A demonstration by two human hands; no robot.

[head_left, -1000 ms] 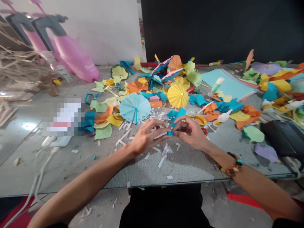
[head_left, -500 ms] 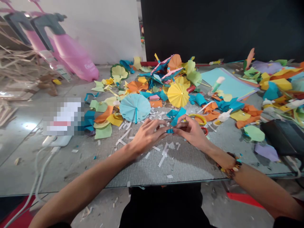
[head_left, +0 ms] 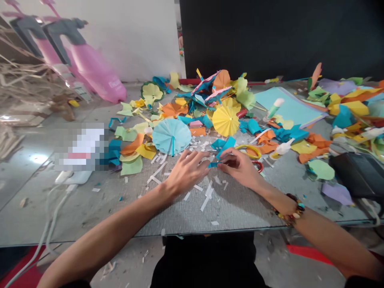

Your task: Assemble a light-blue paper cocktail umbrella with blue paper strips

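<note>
A small folded strip of blue paper [head_left: 213,164] is pinched between my two hands, just above the table. My left hand [head_left: 186,168] closes thumb and fingertips on its left end. At the right end, the thumb and index finger of my right hand [head_left: 241,167] grip it. Just beyond the fingers lies a larger blue paper scrap [head_left: 223,146]. Scissors with a yellow loop [head_left: 251,151] and a red loop lie beside my right hand, partly hidden by it. A pleated light-blue paper disc [head_left: 171,135] with a blue stem rests past my left hand.
White paper snippets [head_left: 206,196] litter the grey table. Behind are a yellow pleated disc [head_left: 225,120], several coloured scraps, a glue stick [head_left: 274,108] and a glue bottle [head_left: 282,149]. Pink spray bottles [head_left: 99,76] stand left, near a cabled white device [head_left: 75,177]. A black box [head_left: 360,174] sits right.
My left fingers have spread and shifted slightly at the strip's left end. My right hand keeps its pinch in nearly the same place. The view has shifted slightly.
</note>
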